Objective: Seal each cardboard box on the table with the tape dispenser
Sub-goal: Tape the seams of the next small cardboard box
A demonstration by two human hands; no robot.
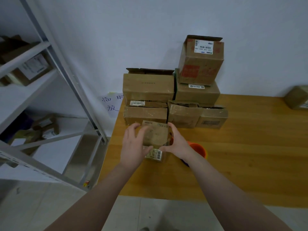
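My left hand [133, 147] and right hand [176, 144] grip a small cardboard box [155, 135] by its sides at mid-frame, just below the stacked boxes [148, 87] on the counter [241, 155]. An orange object [198, 149] is partly hidden behind my right wrist.

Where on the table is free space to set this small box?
Bare wood of the table lies right of the tape dispenser, up to the lone box at far right, and along the near edge. The back left is crowded with stacked boxes.

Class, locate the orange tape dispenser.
Head view: the orange tape dispenser sits on the table, just right of the right hand, partly behind its wrist.
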